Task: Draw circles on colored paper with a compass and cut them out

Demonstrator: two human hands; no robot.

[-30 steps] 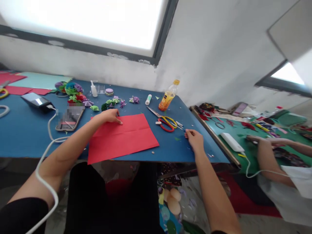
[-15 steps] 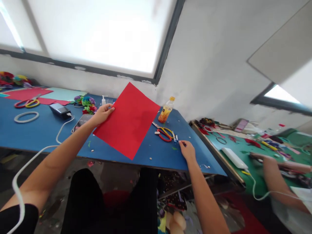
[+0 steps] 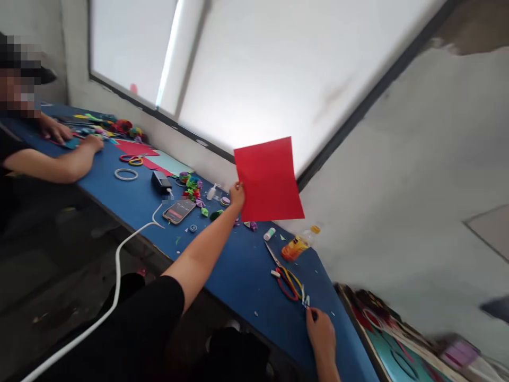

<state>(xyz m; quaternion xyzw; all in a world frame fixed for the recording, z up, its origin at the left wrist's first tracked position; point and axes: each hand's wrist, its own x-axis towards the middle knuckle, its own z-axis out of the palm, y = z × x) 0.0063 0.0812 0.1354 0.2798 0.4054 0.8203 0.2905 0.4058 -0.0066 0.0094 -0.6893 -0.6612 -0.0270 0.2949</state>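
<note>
My left hand (image 3: 237,194) is closed on the lower left corner of a red paper sheet (image 3: 268,179), which it holds up in the air above the blue table (image 3: 238,265). My right hand (image 3: 321,331) rests on the table near its right end, fingers pinched on a small thin object I cannot make out. Red and yellow scissors (image 3: 288,281) lie just left of that hand.
A phone (image 3: 178,210), a black charger (image 3: 160,182) with white cable (image 3: 119,265), paper flowers (image 3: 191,185), a glue stick (image 3: 269,233) and an orange drink bottle (image 3: 296,245) lie on the table. Another person (image 3: 24,143) works at the far left end. A green table (image 3: 397,350) adjoins at right.
My left hand lifted the red sheet off the table and raised it high. The view swung left, bringing in the person at the far end. My right hand stayed by the scissors.
</note>
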